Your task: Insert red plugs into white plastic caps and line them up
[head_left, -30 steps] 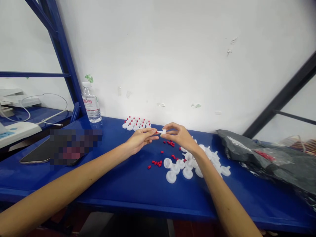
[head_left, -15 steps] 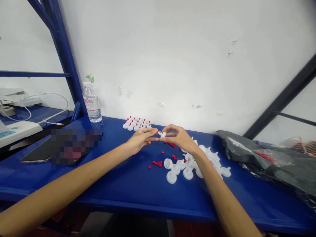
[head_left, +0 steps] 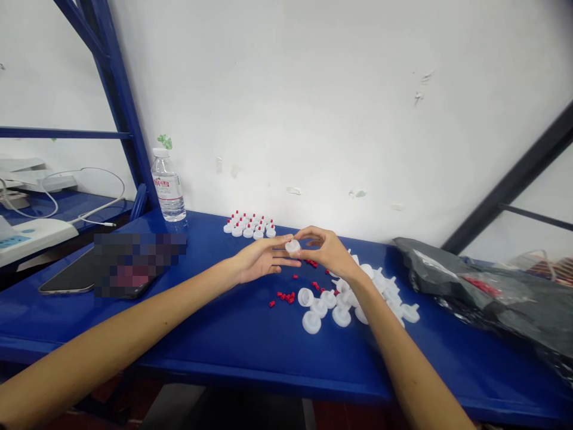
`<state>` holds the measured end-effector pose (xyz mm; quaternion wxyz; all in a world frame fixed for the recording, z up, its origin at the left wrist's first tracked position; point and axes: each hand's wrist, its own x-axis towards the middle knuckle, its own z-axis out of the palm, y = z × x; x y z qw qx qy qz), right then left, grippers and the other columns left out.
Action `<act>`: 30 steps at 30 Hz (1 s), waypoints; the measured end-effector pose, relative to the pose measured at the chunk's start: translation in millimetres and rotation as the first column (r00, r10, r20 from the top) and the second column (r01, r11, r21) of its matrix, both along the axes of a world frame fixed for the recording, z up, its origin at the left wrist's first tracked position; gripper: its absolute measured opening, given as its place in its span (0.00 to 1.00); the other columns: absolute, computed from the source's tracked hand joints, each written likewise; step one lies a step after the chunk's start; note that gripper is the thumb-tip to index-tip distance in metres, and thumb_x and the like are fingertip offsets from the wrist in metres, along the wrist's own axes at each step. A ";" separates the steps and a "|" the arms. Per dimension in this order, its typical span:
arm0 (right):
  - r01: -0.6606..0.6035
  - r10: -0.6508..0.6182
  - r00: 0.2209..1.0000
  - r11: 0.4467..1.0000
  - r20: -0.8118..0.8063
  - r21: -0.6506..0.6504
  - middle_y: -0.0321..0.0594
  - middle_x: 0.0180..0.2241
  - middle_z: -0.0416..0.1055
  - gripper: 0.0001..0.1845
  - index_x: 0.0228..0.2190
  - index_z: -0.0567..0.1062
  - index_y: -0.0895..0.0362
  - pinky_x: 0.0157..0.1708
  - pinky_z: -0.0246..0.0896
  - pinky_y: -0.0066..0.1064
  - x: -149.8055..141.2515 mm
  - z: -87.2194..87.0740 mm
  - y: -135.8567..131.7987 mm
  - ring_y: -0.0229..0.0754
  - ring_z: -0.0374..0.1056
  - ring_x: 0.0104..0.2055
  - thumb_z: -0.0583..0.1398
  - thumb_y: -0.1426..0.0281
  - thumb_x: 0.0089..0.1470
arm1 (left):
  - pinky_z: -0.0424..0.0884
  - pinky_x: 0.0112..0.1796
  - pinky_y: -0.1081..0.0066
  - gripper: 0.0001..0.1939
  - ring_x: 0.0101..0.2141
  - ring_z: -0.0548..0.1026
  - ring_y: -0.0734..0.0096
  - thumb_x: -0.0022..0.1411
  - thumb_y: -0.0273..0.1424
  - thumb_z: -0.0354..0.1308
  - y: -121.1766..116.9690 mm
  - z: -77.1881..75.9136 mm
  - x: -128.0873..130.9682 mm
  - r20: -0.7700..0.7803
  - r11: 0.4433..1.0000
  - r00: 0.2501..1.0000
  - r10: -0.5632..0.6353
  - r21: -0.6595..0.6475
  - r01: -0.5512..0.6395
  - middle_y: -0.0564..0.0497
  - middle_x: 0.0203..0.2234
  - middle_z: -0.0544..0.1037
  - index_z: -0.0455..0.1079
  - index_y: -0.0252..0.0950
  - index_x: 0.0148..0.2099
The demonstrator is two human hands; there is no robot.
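Note:
Above the table, a white bottle cap with a nozzle (head_left: 293, 246) is held between my two hands, its round base facing me and a bit of red at its top edge. My right hand (head_left: 324, 248) pinches it from the right with thumb and fingertips. On the other side, the thumb of my left hand (head_left: 259, 258) touches the cap's top near the red tip, while its lower fingers stretch out beneath. Small red tip caps (head_left: 286, 297) lie scattered below the hands. Loose white nozzle caps (head_left: 342, 316) are heaped near my right forearm.
White caps with red tips (head_left: 248, 230) stand in rows at the table's back. A water bottle (head_left: 168, 188) stands back left, with a phone (head_left: 67, 272) and a blurred-out item nearer. A power strip (head_left: 36, 236) is far left, a dark plastic bag (head_left: 483, 298) right.
The white nozzle cap has turned in my fingers, from side-on with its red tip leftward to base toward me. My left hand's lower fingers have spread and moved slightly right.

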<state>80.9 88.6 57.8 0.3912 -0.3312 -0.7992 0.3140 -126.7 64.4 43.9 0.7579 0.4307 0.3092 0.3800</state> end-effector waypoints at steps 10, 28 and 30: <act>-0.040 0.040 0.999 0.999 0.006 -0.025 0.41 0.43 0.79 0.18 0.40 0.77 0.54 0.52 0.61 0.41 -6.3 -0.7 -4.1 0.48 0.74 0.50 0.69 0.63 0.47 | 0.57 0.22 0.80 0.17 0.29 0.77 0.75 0.57 0.42 0.66 2.1 -7.3 3.0 -0.115 0.985 0.986 0.116 0.142 -0.100 0.47 0.31 0.80 0.76 0.32 0.40; 0.006 -0.015 0.991 0.998 0.135 0.069 0.38 0.41 0.80 0.15 0.39 0.77 0.53 0.48 0.65 0.37 -10.4 -10.5 -4.6 0.46 0.75 0.47 0.69 0.67 0.47 | 0.58 0.21 0.78 0.24 0.30 0.80 0.69 0.54 0.48 0.65 10.4 -17.7 -1.7 -0.331 0.970 0.940 0.080 0.245 0.004 0.42 0.38 0.81 0.77 0.32 0.43; 0.020 -0.034 0.984 0.996 0.178 0.083 0.36 0.40 0.81 0.19 0.42 0.76 0.52 0.45 0.65 0.35 -11.4 -14.4 -3.9 0.45 0.76 0.45 0.70 0.68 0.47 | 0.59 0.21 0.76 0.28 0.30 0.81 0.66 0.56 0.52 0.62 12.3 -19.6 -2.6 -0.479 0.937 0.867 0.140 0.347 0.041 0.41 0.38 0.82 0.77 0.32 0.45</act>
